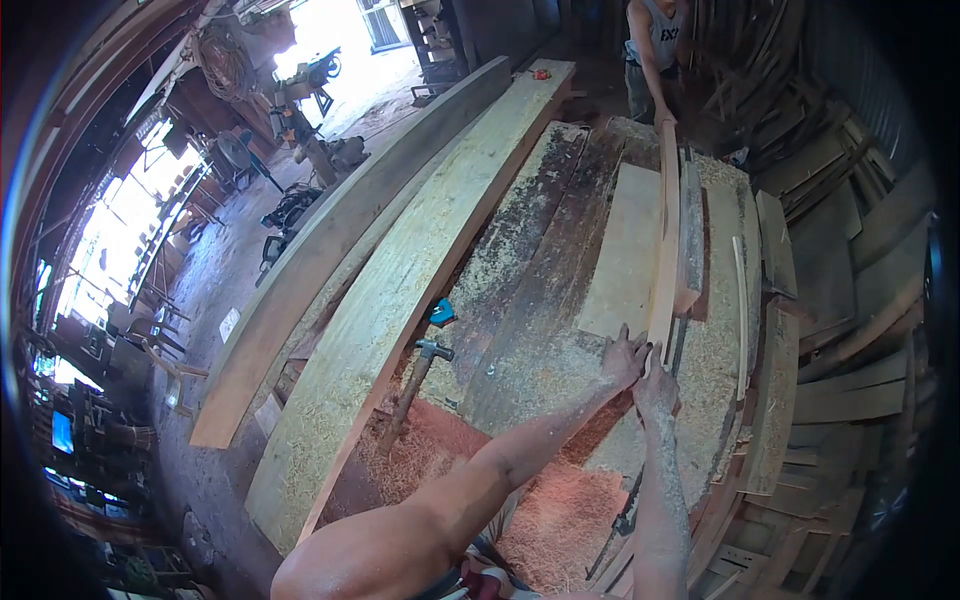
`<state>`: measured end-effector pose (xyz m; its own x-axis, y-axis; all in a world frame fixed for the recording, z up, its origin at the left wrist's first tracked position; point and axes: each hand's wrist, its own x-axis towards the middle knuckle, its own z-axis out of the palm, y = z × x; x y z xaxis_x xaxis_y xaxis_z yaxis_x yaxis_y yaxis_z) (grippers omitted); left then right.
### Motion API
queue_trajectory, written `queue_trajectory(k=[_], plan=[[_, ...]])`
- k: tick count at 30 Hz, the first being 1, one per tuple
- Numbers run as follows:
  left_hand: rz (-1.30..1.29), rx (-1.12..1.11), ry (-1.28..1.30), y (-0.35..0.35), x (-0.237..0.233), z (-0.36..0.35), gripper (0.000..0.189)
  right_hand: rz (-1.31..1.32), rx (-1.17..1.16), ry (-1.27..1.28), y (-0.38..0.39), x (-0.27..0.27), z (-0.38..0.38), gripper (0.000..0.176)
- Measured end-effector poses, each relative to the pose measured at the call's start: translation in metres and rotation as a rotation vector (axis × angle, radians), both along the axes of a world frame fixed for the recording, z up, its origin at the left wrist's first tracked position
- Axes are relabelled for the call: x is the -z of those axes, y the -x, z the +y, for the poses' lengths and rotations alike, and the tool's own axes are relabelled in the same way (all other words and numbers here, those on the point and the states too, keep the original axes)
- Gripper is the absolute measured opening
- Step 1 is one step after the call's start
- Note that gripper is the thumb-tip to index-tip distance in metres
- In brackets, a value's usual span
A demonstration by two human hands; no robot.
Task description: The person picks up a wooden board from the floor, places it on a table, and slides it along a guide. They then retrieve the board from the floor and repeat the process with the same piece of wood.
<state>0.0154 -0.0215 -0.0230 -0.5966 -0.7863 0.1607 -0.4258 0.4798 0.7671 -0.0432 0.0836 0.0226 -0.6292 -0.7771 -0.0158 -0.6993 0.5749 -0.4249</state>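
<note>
A long, narrow wooden strip [669, 185] lies lengthwise on the sawdust-covered workbench [530, 330]. My left hand [624, 360] presses against the left side of its near end, fingers bent onto the wood. Right beside it, my right hand [657, 388] grips the same end, thumb and fingers close together. The strip runs along a straight guide beam [691, 230] on its right. On its left is a flat pale panel [625, 250]. At the far end, a co-worker's hand [664, 116] is on the strip.
A hammer [415, 378] and a blue tool [442, 312] lie left of my arms. Two long thick planks, one pale [390, 290] and one brown [330, 260], stretch along the left. Reddish sawdust [560, 520] is heaped nearby. Stacked boards [860, 370] crowd the right side.
</note>
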Motion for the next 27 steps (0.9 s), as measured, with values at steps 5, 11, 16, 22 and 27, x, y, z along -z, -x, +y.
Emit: queue_trajectory(k=[5, 11, 16, 22, 27], plan=[[-0.207, 0.098, 0.128, 0.006, -0.025, -0.014, 0.038, 0.041, -0.012, 0.035, 0.009, -0.001, -0.008, 0.083], [-0.146, 0.109, -0.017, 0.016, -0.028, -0.029, 0.038, 0.062, -0.013, -0.03, 0.019, -0.011, -0.022, 0.08], [-0.185, 0.099, 0.046, 0.029, -0.015, -0.042, 0.042, 0.122, -0.008, 0.006, 0.031, 0.0, -0.034, 0.079], [-0.131, 0.044, 0.012, 0.058, 0.045, -0.071, 0.057, 0.118, -0.102, 0.206, 0.031, -0.012, -0.042, 0.056], [-0.07, 0.094, 0.103, 0.057, 0.039, -0.075, 0.045, 0.163, 0.037, -0.133, 0.027, 0.005, -0.031, 0.074]])
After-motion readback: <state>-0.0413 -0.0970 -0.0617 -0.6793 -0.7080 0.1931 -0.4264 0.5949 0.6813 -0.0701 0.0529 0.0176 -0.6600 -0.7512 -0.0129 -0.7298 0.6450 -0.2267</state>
